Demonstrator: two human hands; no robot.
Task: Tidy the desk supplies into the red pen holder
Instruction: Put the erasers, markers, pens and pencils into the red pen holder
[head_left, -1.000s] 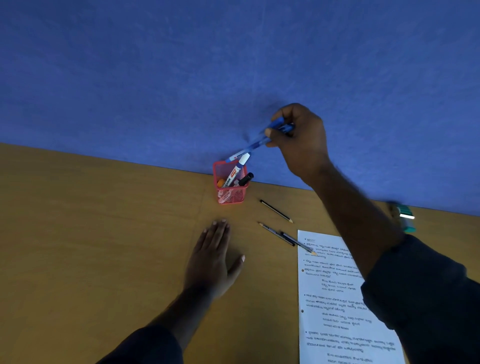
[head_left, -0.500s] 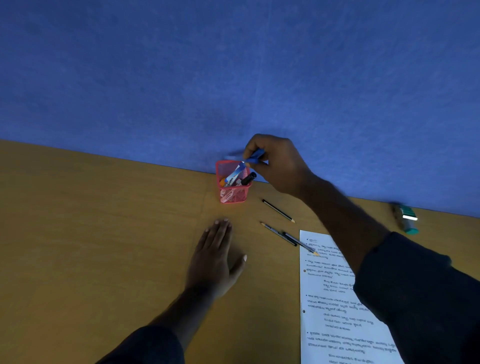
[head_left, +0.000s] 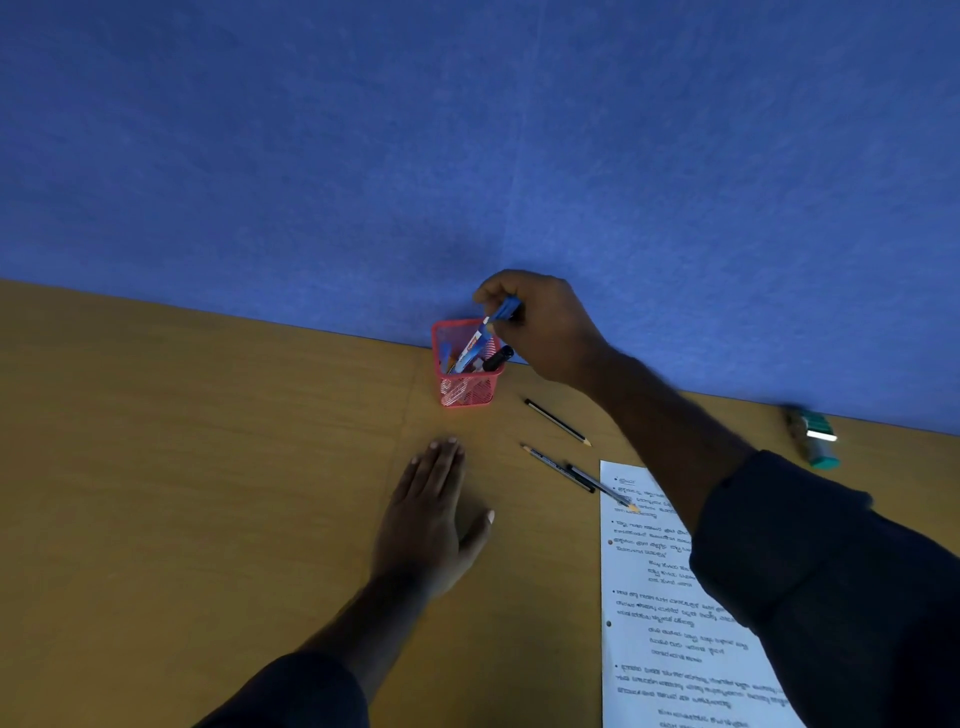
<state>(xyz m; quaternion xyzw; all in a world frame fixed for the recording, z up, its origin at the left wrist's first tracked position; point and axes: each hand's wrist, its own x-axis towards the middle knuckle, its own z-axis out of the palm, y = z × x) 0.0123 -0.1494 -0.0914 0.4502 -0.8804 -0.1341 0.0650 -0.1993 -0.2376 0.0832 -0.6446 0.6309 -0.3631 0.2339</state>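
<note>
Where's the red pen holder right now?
In the head view, the red pen holder stands mid-desk against the blue wall, just under the right hand.

A red mesh pen holder (head_left: 466, 382) stands upright on the tabletop against the blue wall, with a black marker (head_left: 497, 358) and other supplies leaning inside. A blue-and-white pen (head_left: 480, 335) slants into its mouth, upper end pinched by the right hand (head_left: 540, 325). Right of the holder lie a black pencil (head_left: 557, 422), another pencil (head_left: 558, 468) and a grey pen (head_left: 602, 486), its tip on a printed sheet.
</note>
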